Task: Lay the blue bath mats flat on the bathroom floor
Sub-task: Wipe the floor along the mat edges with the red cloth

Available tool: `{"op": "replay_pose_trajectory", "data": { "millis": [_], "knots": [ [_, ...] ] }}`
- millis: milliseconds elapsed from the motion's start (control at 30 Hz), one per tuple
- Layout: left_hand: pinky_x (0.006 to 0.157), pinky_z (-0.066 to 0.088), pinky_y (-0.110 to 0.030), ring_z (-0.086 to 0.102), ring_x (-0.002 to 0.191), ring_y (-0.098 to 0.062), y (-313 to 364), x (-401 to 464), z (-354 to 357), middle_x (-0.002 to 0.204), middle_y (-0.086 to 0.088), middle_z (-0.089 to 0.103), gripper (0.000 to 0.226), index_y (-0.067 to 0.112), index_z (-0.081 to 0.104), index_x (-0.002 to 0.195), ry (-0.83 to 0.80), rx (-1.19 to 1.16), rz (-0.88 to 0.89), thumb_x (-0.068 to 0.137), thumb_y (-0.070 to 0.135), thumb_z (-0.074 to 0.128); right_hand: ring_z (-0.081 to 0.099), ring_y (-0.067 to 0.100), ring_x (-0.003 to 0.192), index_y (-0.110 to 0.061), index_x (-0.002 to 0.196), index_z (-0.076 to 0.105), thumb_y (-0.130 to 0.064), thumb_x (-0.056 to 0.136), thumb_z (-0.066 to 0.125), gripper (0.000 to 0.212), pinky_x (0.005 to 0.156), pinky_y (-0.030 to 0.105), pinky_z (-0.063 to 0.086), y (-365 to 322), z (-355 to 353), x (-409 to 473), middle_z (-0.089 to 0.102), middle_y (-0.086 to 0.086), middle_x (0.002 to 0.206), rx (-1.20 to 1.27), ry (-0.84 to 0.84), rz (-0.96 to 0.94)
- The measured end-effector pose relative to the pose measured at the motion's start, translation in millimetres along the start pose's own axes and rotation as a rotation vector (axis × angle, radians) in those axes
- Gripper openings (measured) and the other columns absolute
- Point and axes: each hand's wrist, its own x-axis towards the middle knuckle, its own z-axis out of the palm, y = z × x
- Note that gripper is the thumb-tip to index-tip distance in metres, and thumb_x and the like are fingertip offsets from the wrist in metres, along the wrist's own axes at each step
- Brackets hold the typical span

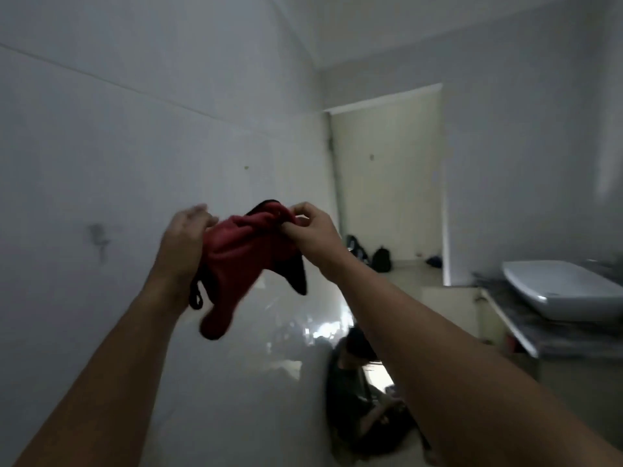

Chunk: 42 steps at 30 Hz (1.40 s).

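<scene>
Red cloth (pixel 242 254), bunched, hanging between both hands.

wall (pixel 135 146) glossy, grey smudge at my left | basin (pixel 566 288) white, on a grey counter (pixel 526 321) at my right | doorway (pixel 387 183) open ahead, dark bags (pixel 381 259) on the floor behind it | ceiling (pixel 404 21) white

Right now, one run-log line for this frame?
left hand: blurred, at red cloth | right hand: pinching cloth top | cloth: raised before wall | blue mats: unseen
</scene>
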Motion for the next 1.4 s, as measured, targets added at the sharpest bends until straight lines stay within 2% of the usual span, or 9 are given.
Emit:
{"op": "replay_pose_trajectory", "data": {
  "millis": [133, 267, 433, 600, 700, 800, 867, 1067, 1400],
  "knots": [
    [0.075, 0.063, -0.031, 0.076, 0.088, -0.022, -52, -46, 114, 0.103, -0.013, 0.078, 0.041, 0.009, 0.071, 0.115, -0.608, -0.276, -0.510, 0.094, 0.043, 0.062, 0.065, 0.017, 0.069, -0.008, 0.095, 0.066, 0.002, 0.083, 0.075, 0.019, 0.067, 0.027, 0.056, 17, -115, -58, 0.069, 0.016, 0.087, -0.101, 0.180, 0.123],
    [0.104, 0.052, -0.051, 0.069, 0.108, -0.039, -119, -119, 229, 0.118, -0.026, 0.071, 0.070, -0.002, 0.069, 0.123, -0.978, -0.093, -0.718, 0.068, 0.035, 0.092, 0.066, 0.011, 0.068, -0.020, 0.087, 0.070, -0.011, 0.073, 0.086, 0.024, 0.069, 0.027, 0.056, 59, -223, -147, 0.072, 0.012, 0.082, -0.456, 0.359, 0.322],
    [0.078, 0.060, -0.040, 0.075, 0.081, -0.032, -162, -239, 360, 0.103, -0.024, 0.076, 0.038, -0.004, 0.070, 0.117, -1.227, -0.008, -0.895, 0.091, 0.023, 0.072, 0.068, 0.019, 0.090, -0.015, 0.098, 0.069, -0.021, 0.074, 0.086, 0.030, 0.080, 0.029, 0.055, 94, -333, -312, 0.071, 0.002, 0.091, -0.566, 0.826, 0.585],
    [0.082, 0.057, -0.043, 0.072, 0.092, -0.036, -175, -351, 446, 0.102, -0.025, 0.075, 0.044, -0.004, 0.069, 0.119, -1.498, -0.017, -1.076, 0.099, 0.034, 0.061, 0.064, 0.021, 0.095, -0.011, 0.115, 0.068, -0.054, 0.086, 0.069, 0.052, 0.089, 0.035, 0.054, 89, -368, -496, 0.069, 0.004, 0.107, -0.403, 1.367, 0.987],
    [0.095, 0.055, -0.050, 0.068, 0.109, -0.043, -172, -400, 472, 0.114, -0.028, 0.071, 0.044, 0.003, 0.070, 0.125, -1.722, -0.061, -1.053, 0.102, 0.035, 0.050, 0.069, 0.023, 0.090, -0.021, 0.114, 0.072, -0.077, 0.086, 0.048, 0.067, 0.079, 0.039, 0.052, 74, -341, -554, 0.075, 0.007, 0.100, -0.013, 1.475, 1.137],
    [0.100, 0.053, -0.056, 0.067, 0.108, -0.044, -176, -439, 481, 0.122, -0.030, 0.067, 0.044, 0.019, 0.069, 0.130, -1.883, -0.187, -1.125, 0.108, 0.036, 0.035, 0.066, 0.031, 0.110, -0.022, 0.114, 0.074, -0.081, 0.080, 0.053, 0.071, 0.087, 0.049, 0.049, 61, -313, -583, 0.074, 0.007, 0.114, 0.288, 1.598, 0.991],
    [0.084, 0.059, -0.046, 0.072, 0.098, -0.038, -174, -452, 479, 0.116, -0.026, 0.071, 0.041, 0.026, 0.071, 0.127, -1.931, -0.137, -1.195, 0.109, 0.040, 0.038, 0.064, 0.030, 0.114, -0.016, 0.120, 0.071, -0.062, 0.079, 0.070, 0.061, 0.092, 0.049, 0.053, 62, -308, -597, 0.072, 0.009, 0.120, 0.316, 1.788, 0.816],
    [0.074, 0.055, -0.037, 0.070, 0.092, -0.036, -192, -445, 477, 0.089, -0.022, 0.077, 0.038, 0.000, 0.071, 0.107, -2.094, 0.054, -1.138, 0.106, 0.031, 0.049, 0.069, 0.032, 0.109, -0.003, 0.125, 0.063, -0.020, 0.095, 0.065, 0.035, 0.086, 0.044, 0.056, 70, -278, -599, 0.075, 0.015, 0.112, 0.326, 2.062, 0.503],
    [0.085, 0.060, -0.049, 0.068, 0.106, -0.037, -228, -411, 501, 0.103, -0.017, 0.078, 0.029, 0.008, 0.073, 0.114, -2.045, -0.042, -1.032, 0.095, 0.030, 0.069, 0.066, 0.033, 0.103, -0.004, 0.114, 0.070, -0.026, 0.092, 0.072, 0.032, 0.081, 0.049, 0.060, 65, -253, -561, 0.072, 0.016, 0.109, 0.129, 2.219, 0.308]
  ]
}}
